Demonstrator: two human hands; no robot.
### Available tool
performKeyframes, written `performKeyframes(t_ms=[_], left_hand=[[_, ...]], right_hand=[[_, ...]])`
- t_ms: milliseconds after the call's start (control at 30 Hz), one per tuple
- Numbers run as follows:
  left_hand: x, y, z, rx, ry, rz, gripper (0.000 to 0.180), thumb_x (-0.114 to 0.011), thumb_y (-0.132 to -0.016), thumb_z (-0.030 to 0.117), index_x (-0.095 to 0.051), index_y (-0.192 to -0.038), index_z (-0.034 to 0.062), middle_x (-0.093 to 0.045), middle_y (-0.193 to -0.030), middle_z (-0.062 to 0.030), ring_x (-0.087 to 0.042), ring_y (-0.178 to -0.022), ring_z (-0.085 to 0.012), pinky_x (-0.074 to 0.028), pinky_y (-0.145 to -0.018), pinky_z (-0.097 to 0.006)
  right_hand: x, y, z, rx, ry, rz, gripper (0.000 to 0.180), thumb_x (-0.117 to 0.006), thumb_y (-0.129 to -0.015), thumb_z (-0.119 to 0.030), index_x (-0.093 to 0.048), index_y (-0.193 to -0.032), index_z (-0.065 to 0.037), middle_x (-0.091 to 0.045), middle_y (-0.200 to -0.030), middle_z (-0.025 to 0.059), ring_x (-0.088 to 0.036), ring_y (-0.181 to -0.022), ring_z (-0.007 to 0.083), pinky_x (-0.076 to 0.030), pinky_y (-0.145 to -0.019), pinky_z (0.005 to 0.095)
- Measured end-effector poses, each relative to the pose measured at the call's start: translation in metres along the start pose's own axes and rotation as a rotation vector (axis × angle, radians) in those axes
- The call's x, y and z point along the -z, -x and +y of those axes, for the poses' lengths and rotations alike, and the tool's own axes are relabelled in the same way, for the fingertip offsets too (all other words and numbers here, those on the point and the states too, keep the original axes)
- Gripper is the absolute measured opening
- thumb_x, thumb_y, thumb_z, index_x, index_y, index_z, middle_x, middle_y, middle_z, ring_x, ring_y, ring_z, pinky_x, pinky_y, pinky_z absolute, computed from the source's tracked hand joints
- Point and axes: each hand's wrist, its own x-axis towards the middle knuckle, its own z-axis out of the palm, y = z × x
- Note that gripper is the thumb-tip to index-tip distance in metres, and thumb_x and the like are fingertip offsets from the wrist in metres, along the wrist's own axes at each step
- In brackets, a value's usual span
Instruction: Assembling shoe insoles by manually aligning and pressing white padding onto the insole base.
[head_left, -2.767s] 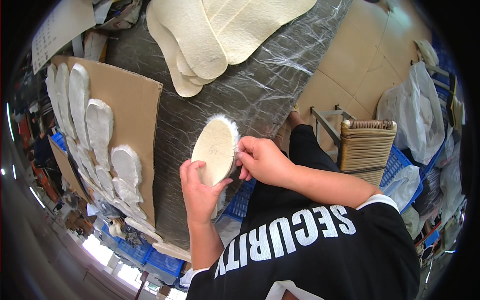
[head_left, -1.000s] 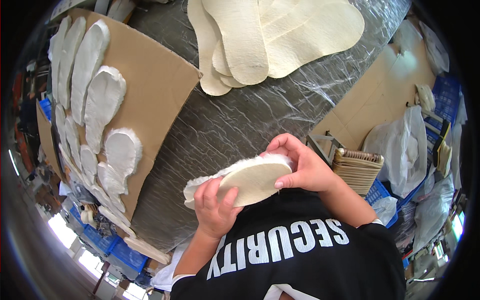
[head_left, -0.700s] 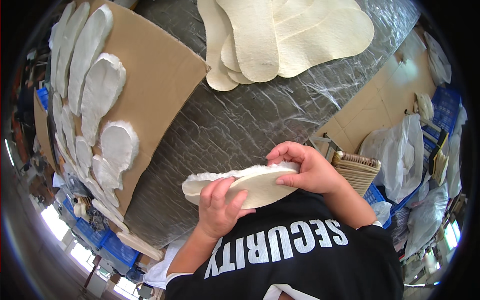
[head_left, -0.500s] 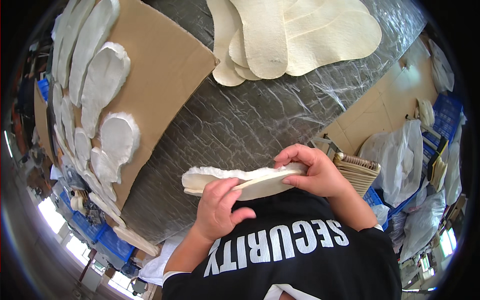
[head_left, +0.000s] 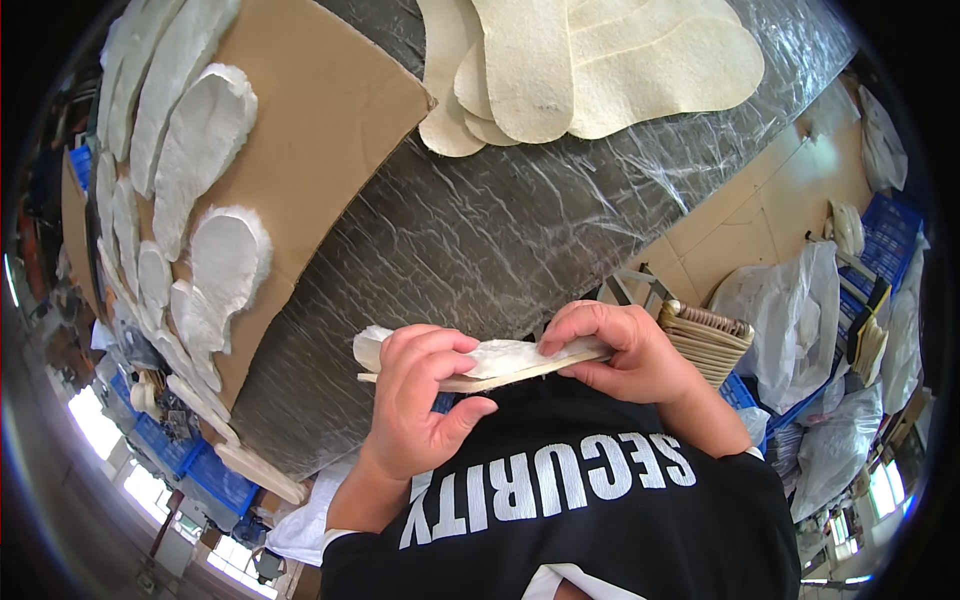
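The right hand point(head_left: 630, 355) is closed in a pinch: the edge of a fleece-faced insole point(head_left: 510, 358) is gripped at its right end, with the fingers placed on the white fleece and the thumb set beneath. The grip of the left hand point(head_left: 415, 400) is spread; its bent fingers are laid over the fleece toward the other end, and its thumb is held away from them, below the cream edge. What is touched by the left palm is hidden. The insole is held edge-on, roughly level, in front of a black shirt point(head_left: 560, 510) and by the near edge of the worktop point(head_left: 430, 230). At its left end a gap is seen between the fleece part and a thin cream layer; whether one piece or two is held cannot be told.

The worktop is covered with clear film. On its left, a cardboard sheet point(head_left: 335, 130) is covered in part by rows of white fleece insoles point(head_left: 205, 130). At the far side, flat cream insoles point(head_left: 530, 80) are overlapped in a fanned pile. To the right, a woven seat point(head_left: 705, 342) and plastic bags point(head_left: 785, 320) are noted.
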Motion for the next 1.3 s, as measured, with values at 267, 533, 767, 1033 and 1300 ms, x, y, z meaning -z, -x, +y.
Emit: performKeyframes(t_ms=[267, 533, 767, 1033, 1300], left_hand=[[-0.002, -0.025, 0.017, -0.027, -0.088, -0.206, 0.041, -0.081, -0.065, 0.029, -0.063, -0.092, 0.0038, -0.062, -0.089, -0.0078, -0.057, -0.084, -0.0269, -0.039, -0.081, -0.040], [-0.011, -0.018, 0.013, -0.108, -0.223, -0.176, 0.040, -0.083, -0.060, 0.022, -0.062, -0.089, 0.0043, -0.061, -0.085, -0.0079, -0.058, -0.081, -0.0270, -0.039, -0.079, -0.041], [0.020, 0.024, -0.052, 0.284, -0.249, 0.562, 0.020, -0.067, -0.084, 0.003, -0.062, -0.102, -0.0023, -0.061, -0.104, -0.0127, -0.060, -0.091, -0.0229, -0.049, -0.082, -0.032], [0.008, 0.065, -0.080, 0.928, 0.565, 0.498, 0.023, -0.063, -0.092, 0.014, -0.064, -0.105, -0.0047, -0.067, -0.086, -0.0089, -0.062, -0.069, -0.0117, -0.051, -0.060, -0.024], [-0.003, 0.069, -0.096, 0.755, 0.562, 0.468, 0.013, -0.066, -0.088, 0.010, -0.066, -0.088, -0.0029, -0.065, -0.073, -0.0025, -0.055, -0.060, -0.0062, -0.045, -0.054, -0.022]], right_hand=[[-0.004, 0.002, -0.006, 0.141, 0.084, -0.001, 0.039, -0.070, -0.070, 0.008, -0.062, -0.106, -0.005, -0.065, -0.098, 0.0105, -0.064, -0.093, 0.0293, -0.052, -0.079, 0.0358], [-0.008, -0.001, -0.012, 0.099, 0.207, 0.077, 0.041, -0.072, -0.071, 0.005, -0.061, -0.109, -0.005, -0.065, -0.099, 0.0116, -0.064, -0.092, 0.0308, -0.052, -0.079, 0.0364], [0.021, -0.016, -0.004, 0.174, 0.876, 0.443, 0.050, -0.073, -0.065, 0.003, -0.059, -0.112, -0.005, -0.060, -0.112, 0.0146, -0.056, -0.107, 0.0354, -0.047, -0.091, 0.0420], [-0.094, -0.068, -0.001, 0.346, 1.111, -0.276, 0.059, -0.076, -0.067, -0.021, -0.054, -0.120, -0.006, -0.054, -0.121, 0.0157, -0.048, -0.118, 0.0334, -0.036, -0.101, 0.0507], [-0.094, -0.081, 0.002, 0.386, 1.066, -0.305, 0.061, -0.071, -0.063, -0.013, -0.055, -0.122, -0.008, -0.052, -0.117, 0.0137, -0.049, -0.113, 0.0348, -0.033, -0.101, 0.0518]])
